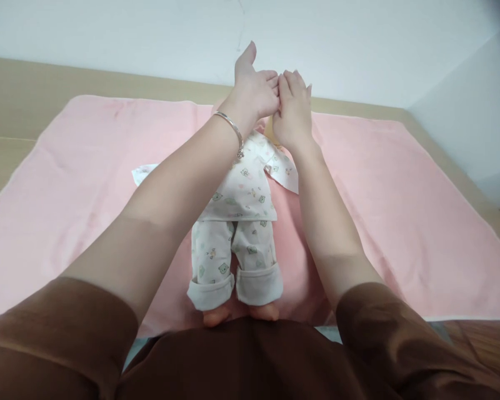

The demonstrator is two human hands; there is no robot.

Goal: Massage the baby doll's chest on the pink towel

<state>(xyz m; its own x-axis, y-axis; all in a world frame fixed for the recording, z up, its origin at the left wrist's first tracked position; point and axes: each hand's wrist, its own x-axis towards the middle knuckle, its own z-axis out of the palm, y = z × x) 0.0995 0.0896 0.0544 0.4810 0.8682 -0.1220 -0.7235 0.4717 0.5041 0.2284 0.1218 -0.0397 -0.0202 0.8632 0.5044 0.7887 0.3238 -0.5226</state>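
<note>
A baby doll in a white print top [244, 191] and matching trousers [212, 253] lies on its back on a pink blanket [400, 211]. Its trouser cuffs are turned up, and its feet [264, 311] point towards me. My left hand [256, 91] is over the doll's head end, thumb raised and fingers stretched to the right. Beside it, my right hand [294, 111] has its back to me, fingers extended; the two hands meet at the fingers. Neither seems to hold anything. They hide most of the doll's head. A small yellowish patch [270, 132] shows by my right hand.
The blanket covers a light wooden surface [16, 89] that runs back to a white wall [150, 39]. Another wall [475, 100] stands at the right. Brown wooden flooring [487, 344] shows at the lower right. My body is against the near edge.
</note>
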